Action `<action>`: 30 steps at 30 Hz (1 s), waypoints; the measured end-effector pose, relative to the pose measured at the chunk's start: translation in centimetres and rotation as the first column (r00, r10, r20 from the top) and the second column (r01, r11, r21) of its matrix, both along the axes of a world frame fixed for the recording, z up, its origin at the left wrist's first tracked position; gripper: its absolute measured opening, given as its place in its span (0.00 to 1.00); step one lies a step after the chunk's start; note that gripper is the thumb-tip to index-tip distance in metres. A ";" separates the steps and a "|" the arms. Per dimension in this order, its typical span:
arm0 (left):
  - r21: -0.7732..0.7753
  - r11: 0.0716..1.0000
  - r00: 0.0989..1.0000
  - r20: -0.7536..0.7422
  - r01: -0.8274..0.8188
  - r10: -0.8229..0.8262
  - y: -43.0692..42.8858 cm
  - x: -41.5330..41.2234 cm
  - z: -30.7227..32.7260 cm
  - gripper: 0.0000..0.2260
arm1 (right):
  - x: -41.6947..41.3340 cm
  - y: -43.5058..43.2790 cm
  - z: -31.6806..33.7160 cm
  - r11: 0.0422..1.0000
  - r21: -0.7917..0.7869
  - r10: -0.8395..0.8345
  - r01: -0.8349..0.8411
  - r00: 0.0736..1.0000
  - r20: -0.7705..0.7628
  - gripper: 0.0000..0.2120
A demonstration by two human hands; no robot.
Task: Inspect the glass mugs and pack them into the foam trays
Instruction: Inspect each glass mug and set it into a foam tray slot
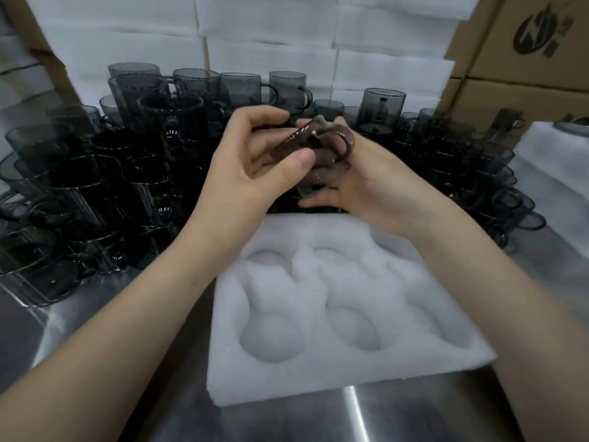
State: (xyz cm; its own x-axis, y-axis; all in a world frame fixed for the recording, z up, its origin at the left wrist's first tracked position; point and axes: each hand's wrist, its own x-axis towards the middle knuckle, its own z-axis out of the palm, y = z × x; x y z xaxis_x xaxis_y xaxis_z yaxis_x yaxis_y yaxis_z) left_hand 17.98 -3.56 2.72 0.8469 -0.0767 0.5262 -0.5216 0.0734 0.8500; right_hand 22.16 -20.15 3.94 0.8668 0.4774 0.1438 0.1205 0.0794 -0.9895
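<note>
This was a packing station in a factory or warehouse. Dozens of identical smoked-glass mugs crowded the middle of the frame from left to right. White foam sheets were stacked high across the top. Printed cartons were piled at upper right. A moulded foam tray lay at lower centre on a steel table.

Two hands, one foam tray, dozens of mugs
</note>
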 end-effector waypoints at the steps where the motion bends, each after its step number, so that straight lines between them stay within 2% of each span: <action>1: 0.029 1.000 1.000 0.024 -0.005 0.004 0.0 0.0 0.0 0.14 | -0.1 0.1 0.0 0.999 0.005 0.054 -0.054 0.997 -0.059 0.23; 2: 0.077 0.997 0.998 0.057 -0.028 0.024 0.0 0.0 0.0 0.12 | -0.2 0.2 0.2 0.996 0.021 0.089 -0.087 0.992 -0.092 0.26; 4: 0.195 0.974 0.986 0.140 -0.117 0.091 -0.1 -0.1 0.0 0.12 | -0.4 0.1 0.3 0.995 0.051 0.085 -0.081 0.994 -0.073 0.24; 8: 0.356 0.896 0.951 0.250 -0.265 0.182 -0.6 -0.3 -0.1 0.25 | -0.5 0.4 -0.2 0.994 0.003 -0.112 0.112 0.987 0.111 0.11; 12: 0.430 0.827 0.920 0.305 -0.363 0.245 -1.1 -0.6 -0.1 0.34 | -0.8 0.8 -0.2 0.975 -0.020 -0.212 0.221 0.957 0.199 0.12; 16: 0.408 0.836 0.899 0.387 -0.365 0.204 -1.2 -0.9 0.1 0.30 | -0.8 0.7 0.2 0.969 0.027 -0.248 0.247 0.965 0.090 0.15; 22: 0.393 0.863 0.908 0.389 -0.316 0.155 -0.8 -0.7 -0.2 0.30 | -0.8 0.2 0.8 0.967 0.091 -0.231 0.237 0.971 -0.068 0.17; 27: 0.366 0.880 0.897 0.421 -0.304 0.135 -0.8 -0.5 -0.2 0.29 | -0.7 0.0 0.8 0.978 0.208 0.071 -0.013 0.960 -0.270 0.22; 30: 0.431 0.818 0.882 0.434 -0.380 0.181 -0.8 -0.4 -0.2 0.32 | -0.7 -0.1 0.7 0.988 0.146 0.088 -0.056 0.969 -0.229 0.23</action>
State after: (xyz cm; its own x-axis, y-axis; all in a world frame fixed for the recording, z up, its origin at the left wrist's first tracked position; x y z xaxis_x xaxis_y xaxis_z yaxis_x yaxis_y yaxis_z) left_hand 17.61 -4.34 2.51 0.6306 -0.1966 0.7508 -0.7237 -0.4985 0.4773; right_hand 21.49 -20.24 4.62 0.8482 0.5296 0.0099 -0.1241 0.2168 -0.9683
